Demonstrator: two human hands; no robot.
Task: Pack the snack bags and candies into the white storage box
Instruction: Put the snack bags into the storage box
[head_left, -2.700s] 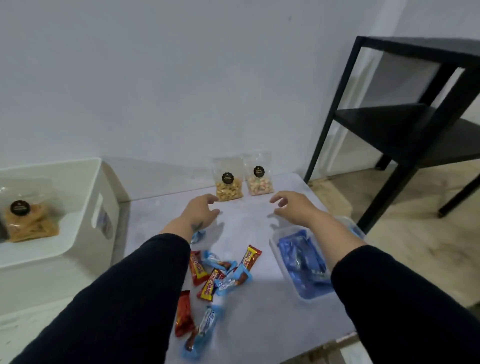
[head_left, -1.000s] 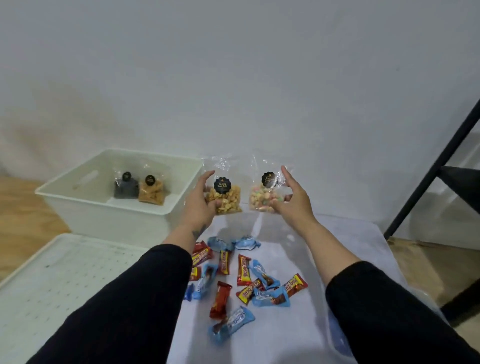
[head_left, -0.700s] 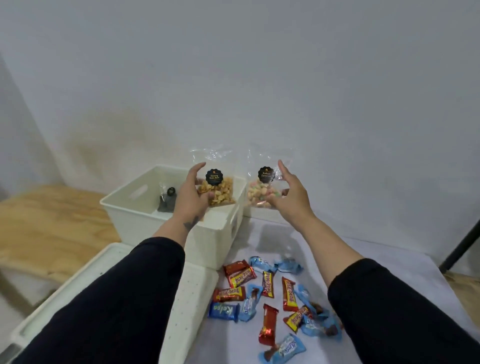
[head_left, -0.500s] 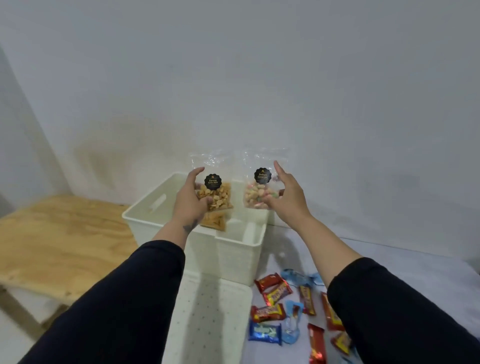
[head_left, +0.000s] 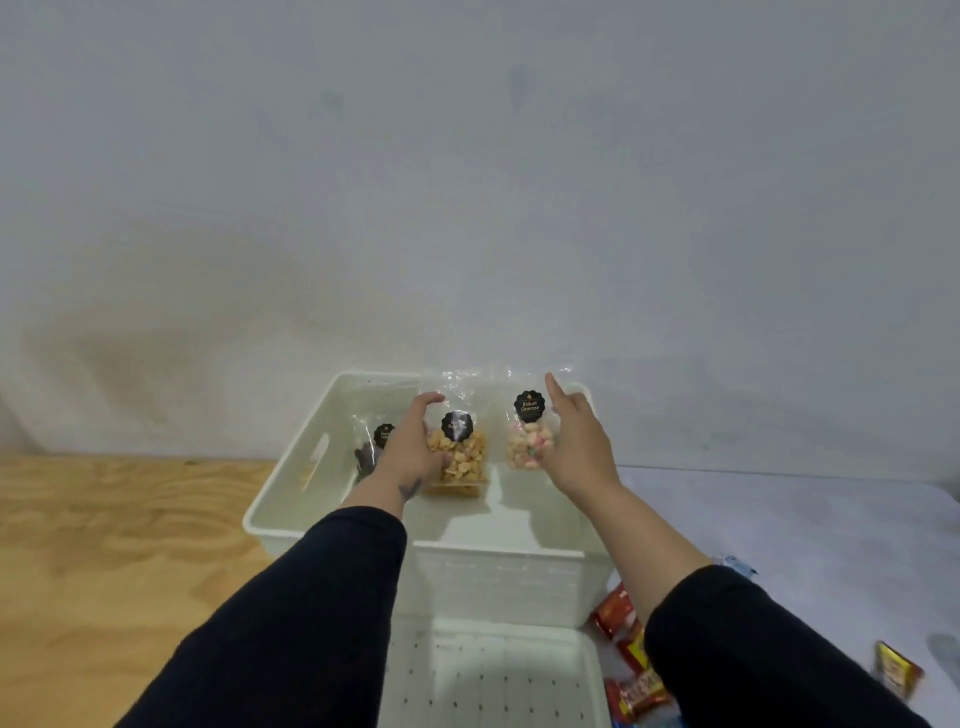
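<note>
Both hands reach over the white storage box (head_left: 332, 441). My left hand (head_left: 410, 452) grips a clear snack bag of golden biscuits (head_left: 460, 457) with a black label. My right hand (head_left: 576, 447) grips a clear snack bag of pink and white biscuits (head_left: 527, 439), held upright inside the box's rim. A dark snack bag (head_left: 371, 452) stands inside the box, half hidden behind my left hand. Another tan bag (head_left: 457, 488) peeks out under the golden one. Wrapped candies (head_left: 621, 649) in red and yellow lie on the table at lower right.
A white perforated lid (head_left: 483, 680) lies in front of the box. A plywood surface (head_left: 119, 530) stretches to the left. The grey table (head_left: 779, 519) extends right, with a gold-wrapped candy (head_left: 896, 675) near its edge. A plain wall stands behind.
Both hands lifted the two snack bags from the back of the table, carried them left and lowered them over the white box. The view turned left with them.
</note>
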